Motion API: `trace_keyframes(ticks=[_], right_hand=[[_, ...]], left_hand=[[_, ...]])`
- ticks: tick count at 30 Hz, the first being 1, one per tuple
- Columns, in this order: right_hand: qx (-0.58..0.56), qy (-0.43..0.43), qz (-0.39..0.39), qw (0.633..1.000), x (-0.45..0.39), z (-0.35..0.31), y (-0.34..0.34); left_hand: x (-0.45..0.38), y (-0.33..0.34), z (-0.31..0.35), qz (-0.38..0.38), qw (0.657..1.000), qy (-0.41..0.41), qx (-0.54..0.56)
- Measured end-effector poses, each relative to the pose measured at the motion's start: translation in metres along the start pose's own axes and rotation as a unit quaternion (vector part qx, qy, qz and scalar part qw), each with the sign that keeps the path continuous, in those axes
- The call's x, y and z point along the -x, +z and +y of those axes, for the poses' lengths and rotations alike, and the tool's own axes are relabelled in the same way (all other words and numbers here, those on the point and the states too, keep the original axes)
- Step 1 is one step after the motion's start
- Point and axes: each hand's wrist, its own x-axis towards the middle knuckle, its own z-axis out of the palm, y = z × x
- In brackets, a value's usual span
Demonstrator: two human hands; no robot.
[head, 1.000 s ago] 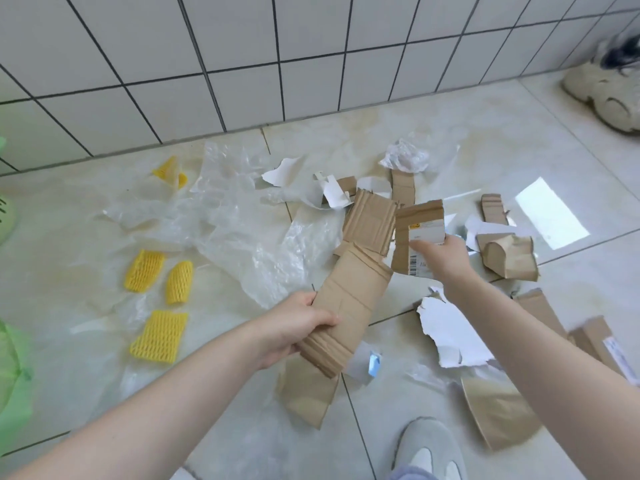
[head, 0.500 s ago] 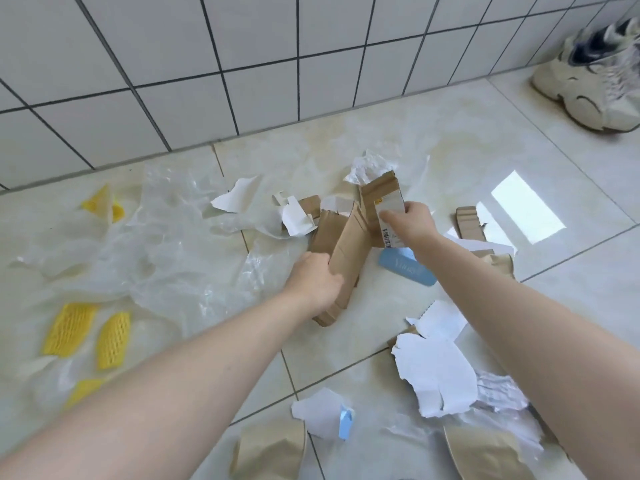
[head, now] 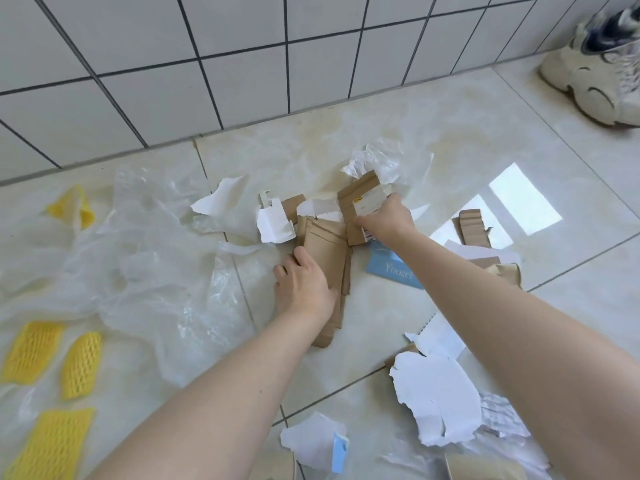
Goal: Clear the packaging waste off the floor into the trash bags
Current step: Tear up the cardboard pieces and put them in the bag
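Since 0.5 s ago, hands point(head: 386, 220) lower, cardboard point(head: 327, 258) on floor point(head: 398, 317).

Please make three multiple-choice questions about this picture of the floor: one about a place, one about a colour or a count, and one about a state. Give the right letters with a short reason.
1. Where does the beige shoe stand?
A. top right, near the tiled wall
B. on the clear plastic film
C. between the two arms

2. What colour are the foam nets lying on the left?
A. blue
B. yellow
C. brown

3. What is the left hand doing?
A. hanging free and open above the floor
B. holding a white paper scrap
C. gripping a stack of brown cardboard pieces

Answers:
1. A, the shoe is in the upper right corner beside the wall.
2. B, all the nets show bright yellow.
3. C, the fingers close around the brown stack, while the right hand holds a labelled cardboard piece.
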Motion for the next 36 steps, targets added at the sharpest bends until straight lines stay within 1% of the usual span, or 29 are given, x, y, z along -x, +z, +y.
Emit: trace_keyframes(ticks=[3,6,8,10,12,14,17,19,21,24,26,30,33,36], right_hand=[[-0.052,-0.002,-0.034,0.998,-0.003,-0.006,0.002],[-0.159,0.056,-0.075,0.983,-0.006,-0.009,0.005],[-0.200,0.082,-0.084,0.973,-0.004,-0.008,0.007],[-0.217,0.075,-0.089,0.969,-0.001,-0.006,0.010],[-0.230,0.045,-0.078,0.969,0.006,-0.002,0.013],[-0.200,-0.004,-0.050,0.978,0.017,0.002,0.017],[-0.135,-0.080,-0.014,0.988,0.042,0.005,0.020],[-0.071,-0.133,0.014,0.989,0.057,0.009,0.022],[-0.003,-0.188,0.042,0.981,0.074,0.012,0.024],[0.066,-0.282,0.076,0.954,0.103,0.021,0.024],[0.099,-0.325,0.090,0.936,0.123,0.025,0.021],[0.169,-0.371,0.083,0.910,0.160,0.025,0.019],[0.215,-0.423,0.066,0.878,0.191,0.017,0.021],[0.250,-0.468,0.062,0.846,0.222,0.000,0.026]], left_hand=[[-0.001,0.003,-0.002,0.021,1.000,-0.008,0.008],[0.001,0.004,-0.007,0.041,0.998,-0.019,0.031],[0.002,0.003,-0.011,0.045,0.997,-0.021,0.067],[0.005,0.001,-0.015,0.050,0.993,-0.016,0.105],[0.010,-0.003,-0.019,0.060,0.991,0.002,0.123],[0.016,-0.006,-0.023,0.065,0.990,0.025,0.125],[0.031,-0.010,-0.031,0.054,0.987,0.069,0.138],[0.040,-0.014,-0.040,0.044,0.984,0.097,0.141],[0.049,-0.019,-0.055,0.038,0.984,0.111,0.135],[0.064,-0.031,-0.085,0.035,0.985,0.110,0.130],[0.076,-0.044,-0.107,0.035,0.986,0.107,0.124],[0.106,-0.073,-0.146,0.054,0.987,0.104,0.107],[0.131,-0.092,-0.172,0.081,0.986,0.099,0.107],[0.153,-0.111,-0.196,0.112,0.983,0.069,0.124]])
